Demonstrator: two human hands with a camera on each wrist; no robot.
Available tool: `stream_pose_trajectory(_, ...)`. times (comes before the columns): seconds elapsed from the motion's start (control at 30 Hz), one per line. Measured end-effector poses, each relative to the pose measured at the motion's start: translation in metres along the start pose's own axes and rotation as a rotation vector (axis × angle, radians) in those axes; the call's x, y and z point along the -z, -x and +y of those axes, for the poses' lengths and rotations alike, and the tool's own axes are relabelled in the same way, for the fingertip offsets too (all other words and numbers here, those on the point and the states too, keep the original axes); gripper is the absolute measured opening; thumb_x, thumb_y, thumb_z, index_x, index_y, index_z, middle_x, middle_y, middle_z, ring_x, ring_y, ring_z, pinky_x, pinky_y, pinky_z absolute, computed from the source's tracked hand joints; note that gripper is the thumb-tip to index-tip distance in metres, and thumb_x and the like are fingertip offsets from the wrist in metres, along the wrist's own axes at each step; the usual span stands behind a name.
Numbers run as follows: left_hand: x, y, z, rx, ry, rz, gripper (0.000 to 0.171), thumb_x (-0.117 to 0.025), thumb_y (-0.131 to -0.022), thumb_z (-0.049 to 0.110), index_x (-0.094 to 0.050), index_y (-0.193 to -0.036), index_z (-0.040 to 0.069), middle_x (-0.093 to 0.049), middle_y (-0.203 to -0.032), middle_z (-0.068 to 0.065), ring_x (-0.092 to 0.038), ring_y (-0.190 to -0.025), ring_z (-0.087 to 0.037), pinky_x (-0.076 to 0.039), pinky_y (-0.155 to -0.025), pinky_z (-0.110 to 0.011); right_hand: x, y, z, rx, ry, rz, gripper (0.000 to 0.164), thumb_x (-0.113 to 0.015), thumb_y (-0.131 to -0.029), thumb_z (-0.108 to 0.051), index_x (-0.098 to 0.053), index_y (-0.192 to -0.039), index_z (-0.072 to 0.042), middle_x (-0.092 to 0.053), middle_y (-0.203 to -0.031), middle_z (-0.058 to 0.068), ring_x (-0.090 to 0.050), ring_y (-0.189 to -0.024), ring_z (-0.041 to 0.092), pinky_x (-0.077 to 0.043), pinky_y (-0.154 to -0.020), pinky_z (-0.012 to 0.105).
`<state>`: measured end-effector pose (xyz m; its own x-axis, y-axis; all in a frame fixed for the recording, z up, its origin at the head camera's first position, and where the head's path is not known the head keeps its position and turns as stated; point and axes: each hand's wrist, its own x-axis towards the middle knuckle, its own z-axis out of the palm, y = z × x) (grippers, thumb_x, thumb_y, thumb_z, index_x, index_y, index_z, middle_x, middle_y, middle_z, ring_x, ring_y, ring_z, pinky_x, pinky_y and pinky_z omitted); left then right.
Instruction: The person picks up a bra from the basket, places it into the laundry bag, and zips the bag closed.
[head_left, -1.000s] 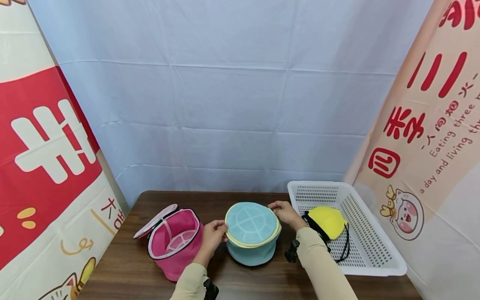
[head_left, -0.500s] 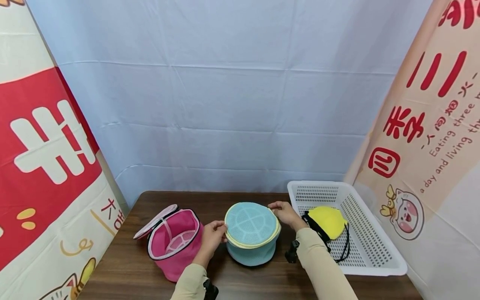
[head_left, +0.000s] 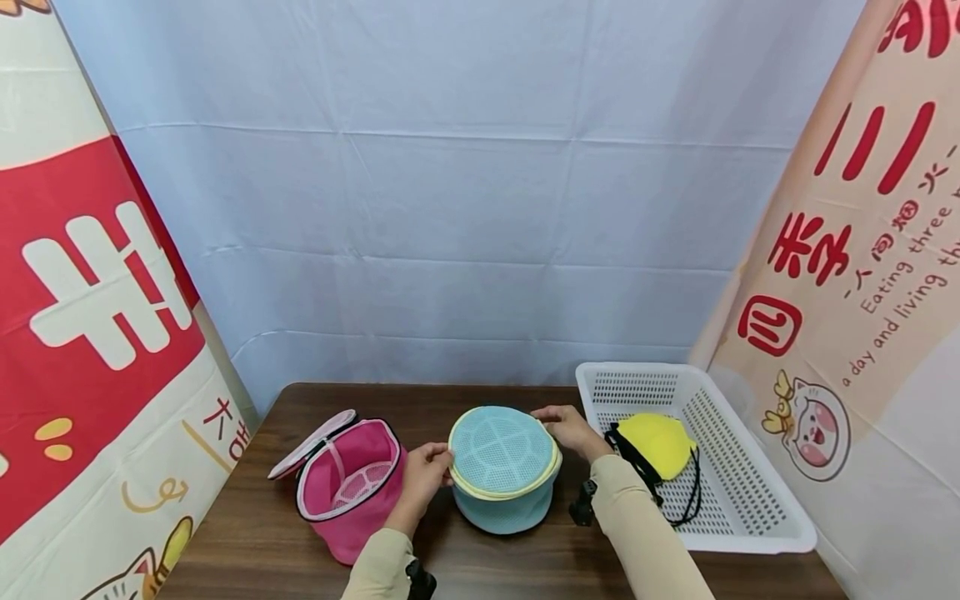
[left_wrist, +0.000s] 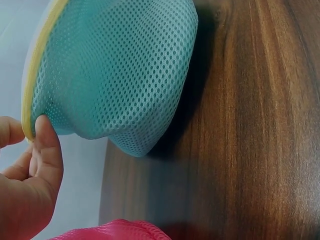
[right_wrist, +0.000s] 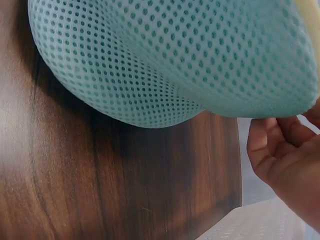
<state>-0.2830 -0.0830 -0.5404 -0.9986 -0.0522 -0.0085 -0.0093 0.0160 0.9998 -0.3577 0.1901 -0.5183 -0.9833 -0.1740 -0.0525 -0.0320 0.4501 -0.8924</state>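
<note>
A squat, round bag of light-blue mesh with yellow edging stands upright on the brown wood-grain desk, directly between the fingers of the two hands. The left hand pinches the edging between thumb and fingers at the left of the bag's top. The right hand has its fingers curled in at the far right of the top and looks to be pinching the rim there, though the mesh partly covers the contact.

Since both hands touch the bag, neither is nearer. Being round, the bag offers no clear long axis; what counts is the slanting line across its top from the left fingers to the right ones, the right set farther from the person. The body lies below and between the two holds, its base on the desk.

Just left of the left fingers, a bright pink mesh bag leans with its mouth open and its round lid folded outward. Right of the right fingers sits a white perforated plastic basket, and a bright yellow pouch with black cords lies at its left side.
</note>
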Motion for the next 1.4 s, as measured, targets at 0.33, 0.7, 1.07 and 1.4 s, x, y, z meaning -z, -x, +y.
stream_pose_trajectory(0.33, 0.0, 0.0, 0.001, 0.006, 0.004, 0.0, 0.026, -0.057, -0.087, 0.006, -0.059, -0.106, -0.013, -0.057, -0.07, -0.007, -0.054, -0.053, -0.012, -0.05, -0.052, -0.027, 0.002, 0.004, -0.002, 0.056, 0.212, 0.136, 0.01, -0.058, -0.088, -0.002, -0.067, -0.084, -0.003, -0.06, -0.077, 0.005, -0.055, -0.07, 0.019, -0.046, -0.062, 0.033)
stream_pose_trajectory(0.7, -0.001, 0.006, 0.007, -0.038, -0.153, 0.055, 0.03, -0.062, -0.086, 0.011, -0.059, -0.106, -0.011, -0.059, -0.079, -0.01, -0.058, -0.063, -0.016, -0.052, -0.057, -0.033, -0.004, 0.009, -0.002, 0.13, 0.282, 0.196, 0.009, -0.058, -0.089, -0.002, -0.065, -0.084, -0.005, -0.059, -0.076, 0.003, -0.054, -0.066, 0.016, -0.045, -0.061, 0.033)
stream_pose_trajectory(1.07, -0.019, -0.009, 0.036, -0.132, -0.512, 0.211, 0.041, -0.065, -0.083, 0.018, -0.056, -0.116, -0.005, -0.055, -0.108, -0.023, -0.051, -0.101, -0.037, -0.04, -0.086, -0.049, -0.004, 0.011, -0.002, 0.209, 0.302, 0.231, 0.01, -0.059, -0.089, -0.002, -0.064, -0.083, -0.008, -0.059, -0.077, 0.001, -0.053, -0.067, 0.016, -0.044, -0.061, 0.034)
stream_pose_trajectory(1.4, -0.018, -0.036, 0.036, 0.026, -0.428, 0.186, 0.042, -0.058, -0.089, 0.021, -0.054, -0.119, -0.007, -0.058, -0.108, -0.02, -0.054, -0.102, -0.034, -0.044, -0.083, -0.046, -0.005, 0.011, -0.008, 0.19, 0.279, 0.203, 0.01, -0.059, -0.087, 0.001, -0.065, -0.085, -0.007, -0.059, -0.076, 0.001, -0.054, -0.067, 0.015, -0.046, -0.061, 0.033)
